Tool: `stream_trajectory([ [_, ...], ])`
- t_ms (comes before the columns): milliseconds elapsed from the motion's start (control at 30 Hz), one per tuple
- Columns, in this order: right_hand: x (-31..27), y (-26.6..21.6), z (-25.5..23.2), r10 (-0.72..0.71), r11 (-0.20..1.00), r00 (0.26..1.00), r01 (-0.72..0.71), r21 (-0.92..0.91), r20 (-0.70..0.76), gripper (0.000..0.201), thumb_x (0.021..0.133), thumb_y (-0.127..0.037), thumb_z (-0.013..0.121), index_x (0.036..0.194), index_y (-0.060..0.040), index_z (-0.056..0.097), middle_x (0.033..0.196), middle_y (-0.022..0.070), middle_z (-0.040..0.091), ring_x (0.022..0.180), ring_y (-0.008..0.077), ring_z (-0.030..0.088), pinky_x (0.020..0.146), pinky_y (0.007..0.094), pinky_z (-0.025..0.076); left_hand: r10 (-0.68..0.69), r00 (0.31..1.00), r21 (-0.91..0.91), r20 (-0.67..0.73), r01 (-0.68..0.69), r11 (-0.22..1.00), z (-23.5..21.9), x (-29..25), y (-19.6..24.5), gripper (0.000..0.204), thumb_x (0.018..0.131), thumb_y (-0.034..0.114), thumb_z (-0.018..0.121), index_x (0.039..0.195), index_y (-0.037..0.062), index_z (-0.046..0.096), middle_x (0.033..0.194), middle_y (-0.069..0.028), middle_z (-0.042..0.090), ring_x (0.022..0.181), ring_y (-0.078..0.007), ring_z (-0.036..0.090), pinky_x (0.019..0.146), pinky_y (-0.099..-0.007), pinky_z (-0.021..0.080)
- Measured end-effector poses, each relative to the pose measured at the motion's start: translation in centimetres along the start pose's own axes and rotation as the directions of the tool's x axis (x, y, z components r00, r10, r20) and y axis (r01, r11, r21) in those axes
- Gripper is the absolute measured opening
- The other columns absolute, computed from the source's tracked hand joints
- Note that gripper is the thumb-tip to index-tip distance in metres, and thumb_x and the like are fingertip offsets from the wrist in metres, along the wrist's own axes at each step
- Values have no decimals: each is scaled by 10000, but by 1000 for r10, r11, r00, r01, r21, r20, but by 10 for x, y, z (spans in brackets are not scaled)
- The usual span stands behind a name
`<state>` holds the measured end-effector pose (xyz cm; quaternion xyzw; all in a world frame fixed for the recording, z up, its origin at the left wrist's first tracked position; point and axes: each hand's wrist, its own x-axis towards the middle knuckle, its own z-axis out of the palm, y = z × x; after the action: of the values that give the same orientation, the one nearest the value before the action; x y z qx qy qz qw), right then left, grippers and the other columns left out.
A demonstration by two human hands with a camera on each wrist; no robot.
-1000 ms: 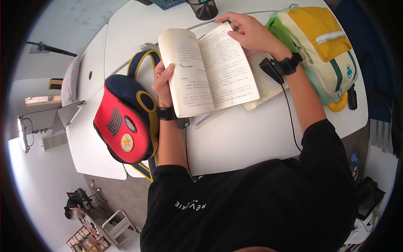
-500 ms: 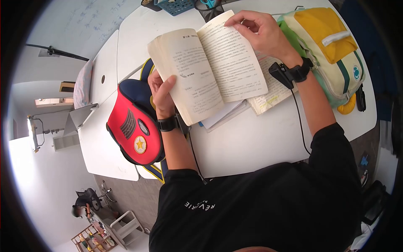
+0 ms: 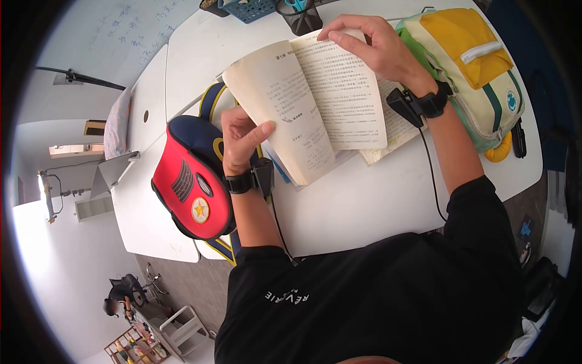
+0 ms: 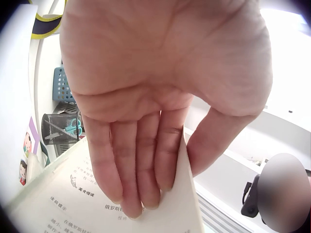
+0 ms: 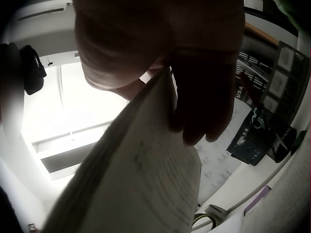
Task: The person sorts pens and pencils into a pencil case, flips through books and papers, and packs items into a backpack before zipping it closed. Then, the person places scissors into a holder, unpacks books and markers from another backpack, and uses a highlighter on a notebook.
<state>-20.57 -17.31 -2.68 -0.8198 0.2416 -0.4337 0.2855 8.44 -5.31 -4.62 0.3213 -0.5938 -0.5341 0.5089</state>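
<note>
An open paperback book (image 3: pixel 351 91) with printed pages is held up above the table. My left hand (image 3: pixel 242 136) grips the outer edge of its left side, thumb over the page and fingers behind. In the left wrist view the fingers of that left hand (image 4: pixel 131 160) lie straight along a printed page (image 4: pixel 63 204). At the top right corner, my right hand (image 3: pixel 382 54) pinches the right side between thumb and fingers. The right wrist view has the right hand (image 5: pixel 160 43) dark against the light, with the book's pages (image 5: pixel 146 165) between thumb and fingers.
Under the book lies another printed booklet (image 3: pixel 388 148). A red and navy backpack (image 3: pixel 188 188) is at the left, and a cream, yellow and green backpack (image 3: pixel 467 73) at the right. Behind stand a mesh pen holder (image 3: pixel 300 21) and a blue basket (image 3: pixel 248 9) on the white table (image 3: pixel 357 212).
The head view has shifted. The book's left side has swung more upright, and my left hand has moved a little right with it. My right hand stays at the top right corner.
</note>
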Motion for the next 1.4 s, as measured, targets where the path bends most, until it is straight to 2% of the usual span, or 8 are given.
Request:
stream_trajectory([
  [233, -1, 11, 1, 68, 996, 997, -69, 59, 25, 357, 1041, -293, 452, 1077, -18, 676, 979, 72, 698, 880, 113, 638, 783, 261, 498, -32, 998, -5, 50, 32, 999, 1, 1, 0, 283, 857, 43, 714, 1111, -79, 684, 1087, -143, 716, 1005, -218, 665, 923, -351, 497],
  [500, -2, 13, -3, 118, 928, 991, -133, 349, 63, 486, 1072, -367, 348, 1140, 12, 643, 1035, 107, 686, 943, 133, 630, 869, 289, 483, -29, 998, 3, 57, 29, 1000, 1, 1, -1, 259, 873, 38, 705, 1107, -71, 688, 1086, -138, 717, 1012, -214, 661, 929, -353, 494],
  [733, 1, 1, 3, 298, 931, 954, -300, 210, 43, 251, 1001, -120, 489, 1174, -21, 641, 1044, 90, 695, 921, 120, 645, 817, 266, 517, -21, 998, -3, 61, 21, 1000, -2, 1, 1, 265, 863, 40, 711, 1102, -74, 691, 1087, -138, 716, 1007, -217, 660, 924, -351, 491],
  [800, 8, 13, 7, -116, 991, 969, 127, 37, -218, 190, 850, -57, 686, 1010, 38, 647, 858, 131, 695, 787, 230, 680, 741, 316, 526, -23, 998, -15, 54, 24, 1000, -4, 0, -1, 265, 860, 41, 713, 1098, -75, 693, 1087, -139, 715, 1006, -217, 660, 925, -352, 491],
  [833, 5, 15, 6, -115, 991, 969, 126, 36, -219, 190, 850, -57, 686, 1010, 38, 647, 858, 131, 695, 787, 230, 680, 741, 316, 526, -24, 999, -26, 44, 25, 999, -4, -1, -2, 265, 857, 41, 714, 1094, -77, 694, 1088, -140, 715, 1005, -218, 661, 925, -353, 490],
  [900, 0, 8, 4, 142, 983, 990, -140, 118, -4, 248, 962, -65, 506, 1161, -27, 649, 1043, 71, 699, 937, 129, 652, 835, 272, 524, -18, 999, -16, 47, 18, 1000, -3, 0, -2, 262, 855, 41, 717, 1089, -77, 696, 1087, -140, 716, 1005, -218, 661, 925, -353, 490],
  [1100, 0, 11, 0, 144, 989, 989, -143, -22, 31, 231, 955, -78, 520, 1121, -15, 667, 1055, 76, 700, 944, 143, 660, 846, 279, 528, -23, 999, -21, 47, 24, 999, -1, 1, -1, 257, 852, 41, 723, 1079, -76, 701, 1084, -138, 717, 1006, -217, 661, 927, -353, 490],
  [1400, -1, 12, 3, 145, 988, 989, -145, 50, 8, 287, 946, -67, 499, 1186, -22, 650, 1099, 93, 697, 954, 152, 675, 842, 288, 544, -2, 998, -5, 63, 2, 1000, 1, 3, -2, 247, 857, 20, 715, 1086, -72, 701, 1084, -136, 718, 1010, -215, 661, 931, -357, 488],
])
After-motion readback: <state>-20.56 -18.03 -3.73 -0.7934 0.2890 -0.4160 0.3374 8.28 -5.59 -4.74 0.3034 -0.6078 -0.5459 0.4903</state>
